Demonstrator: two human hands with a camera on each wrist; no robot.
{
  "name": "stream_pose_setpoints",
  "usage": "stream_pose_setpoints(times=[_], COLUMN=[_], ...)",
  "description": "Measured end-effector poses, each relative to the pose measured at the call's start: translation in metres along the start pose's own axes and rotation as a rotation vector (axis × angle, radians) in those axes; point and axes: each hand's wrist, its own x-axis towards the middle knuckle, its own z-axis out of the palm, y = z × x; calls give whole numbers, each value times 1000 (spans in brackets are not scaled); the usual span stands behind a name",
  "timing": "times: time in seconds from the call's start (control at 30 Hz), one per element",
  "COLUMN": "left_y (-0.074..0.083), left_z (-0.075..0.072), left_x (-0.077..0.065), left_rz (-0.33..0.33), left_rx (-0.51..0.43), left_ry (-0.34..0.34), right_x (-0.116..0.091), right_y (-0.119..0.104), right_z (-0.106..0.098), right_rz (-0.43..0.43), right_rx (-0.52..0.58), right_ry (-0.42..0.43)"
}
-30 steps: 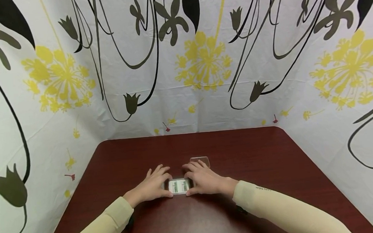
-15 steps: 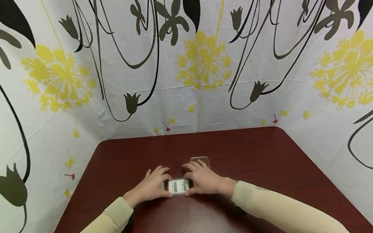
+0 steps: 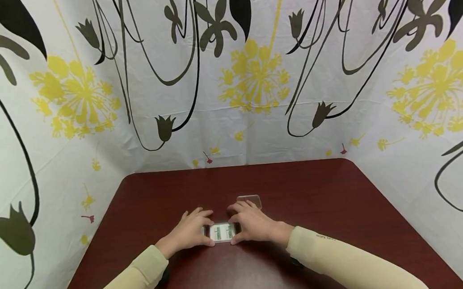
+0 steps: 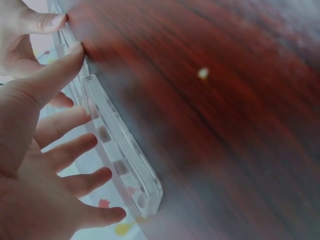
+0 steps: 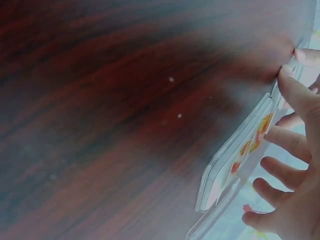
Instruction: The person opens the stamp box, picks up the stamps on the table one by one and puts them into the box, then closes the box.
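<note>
A small clear plastic case (image 3: 222, 232), with a white face and green print, lies flat on the table between both hands. My left hand (image 3: 191, 230) pinches its left end, thumb at the near edge and index finger at the far edge; the other fingers spread out. My right hand (image 3: 255, 223) holds the right end the same way. Beside the left palm lies another clear case (image 4: 122, 150). Beside the right palm is a clear case with orange and yellow print (image 5: 240, 157), mostly hidden by the hand in the head view.
Just behind the right fingers lies a clear rectangular piece (image 3: 251, 199). The dark red wooden table (image 3: 299, 189) has rounded far corners. A white floral-patterned cloth (image 3: 212, 96) hangs around its back and sides.
The whole head view shifts very slightly. Both hands keep the same hold at the ends of the middle case, which stays in place.
</note>
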Motion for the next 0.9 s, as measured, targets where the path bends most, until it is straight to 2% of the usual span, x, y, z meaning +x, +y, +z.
stream_pose_setpoints(times=[0.17,0.5,0.9], left_y=[3,10,12], left_z=[-1,-7,-2], left_x=[3,7,5], left_rz=[-13,-37,-64], left_rx=[16,50,58], left_ry=[3,9,-6], right_x=[2,8,7], right_y=[-2,-3,-5], right_z=[-4,-8,-1], right_rz=[24,-6,-58], right_rx=[-2,-35,-29], right_ry=[-21,-5,34])
